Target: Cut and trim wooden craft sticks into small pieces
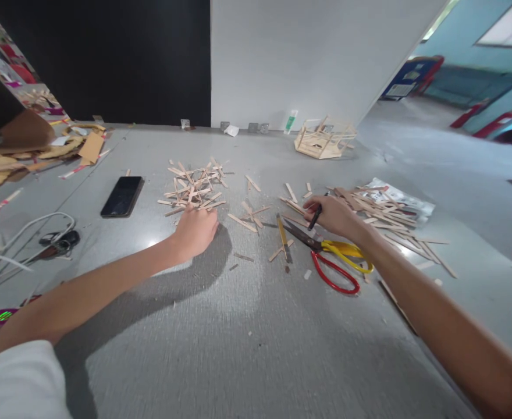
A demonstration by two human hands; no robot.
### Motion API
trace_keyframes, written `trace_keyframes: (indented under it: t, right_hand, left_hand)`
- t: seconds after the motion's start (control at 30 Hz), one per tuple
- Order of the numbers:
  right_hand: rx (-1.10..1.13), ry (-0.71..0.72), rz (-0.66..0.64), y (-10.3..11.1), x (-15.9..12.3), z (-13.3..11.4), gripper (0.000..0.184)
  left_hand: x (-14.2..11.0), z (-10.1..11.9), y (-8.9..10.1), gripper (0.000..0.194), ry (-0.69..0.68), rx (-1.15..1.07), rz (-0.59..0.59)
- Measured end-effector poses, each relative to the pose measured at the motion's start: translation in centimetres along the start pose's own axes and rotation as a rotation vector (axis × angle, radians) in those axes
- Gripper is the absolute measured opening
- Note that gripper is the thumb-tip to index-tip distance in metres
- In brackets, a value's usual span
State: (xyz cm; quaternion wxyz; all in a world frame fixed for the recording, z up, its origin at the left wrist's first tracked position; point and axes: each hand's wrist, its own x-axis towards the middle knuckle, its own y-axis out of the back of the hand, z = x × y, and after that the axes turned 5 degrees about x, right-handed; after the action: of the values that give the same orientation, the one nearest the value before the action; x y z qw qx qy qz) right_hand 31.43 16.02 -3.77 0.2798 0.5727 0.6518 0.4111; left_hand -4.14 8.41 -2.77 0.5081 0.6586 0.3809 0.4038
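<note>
Bench [247, 326] with two bare hands and cut wooden pieces; clock directions are read from the named hand, 12 o'clock pointing away from the person. The left hand [197, 230] touches the near edge of the short-stick heap [195, 186], which extends toward its 12 o'clock; its fingers are bent downward, their tips hidden, and whether they grip a piece cannot be told. The right hand [332, 214] holds a dark pen [315, 216] in narrowed fingers, beside a few loose sticks. At its 3 o'clock, longer sticks [382, 212] lie partly over a plastic wrapper [422, 208]. Near its 6 o'clock rest scissors [317, 244] with one red and one yellow handle; a yellow strip [282, 235] lies toward 8 o'clock. An open wooden frame [323, 142] stands at 12 o'clock. A phone [123, 196] lies at the left hand's 10 o'clock, with white cables [33, 220] at 9.
</note>
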Motion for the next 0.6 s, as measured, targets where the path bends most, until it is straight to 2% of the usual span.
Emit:
trace_keyframes:
  t: [0.13,0.23,0.33,0.4,0.47,0.5,0.6]
  right_hand:
    - [0.079,0.000,0.053,0.1,-0.2,-0.5,0.009]
    - [0.199,-0.014,0.070,0.3,-1.2,-1.7,0.018]
    - [0.350,-0.005,0.007,0.7,-3.2,-4.1,0.031]
    - [0.432,-0.001,-0.064,0.8,-5.1,-6.2,0.032]
    - [0.590,-0.038,-0.190,0.7,-7.0,-8.5,0.031]
    - [0.643,-0.037,-0.248,0.6,-7.9,-9.6,0.031]
    - [0.740,-0.064,-0.354,0.2,-10.0,-12.2,0.033]
  left_hand:
    - [0.1,-0.2,-0.2,0.021,0.003,-0.080,0.019]
    - [0.2,0.0,0.2,0.020,0.006,-0.190,0.042]
    - [0.1,0.7,1.3,0.023,-0.024,-0.352,0.049]
    - [-0.3,1.4,2.4,0.028,-0.059,-0.543,0.020]
    - [-0.9,2.1,3.6,0.039,-0.053,-1.038,-0.130]
    - [-1.2,2.5,4.2,0.043,-0.031,-1.212,-0.188]
    - [-2.0,3.4,5.4,0.039,-0.016,-1.459,-0.340]
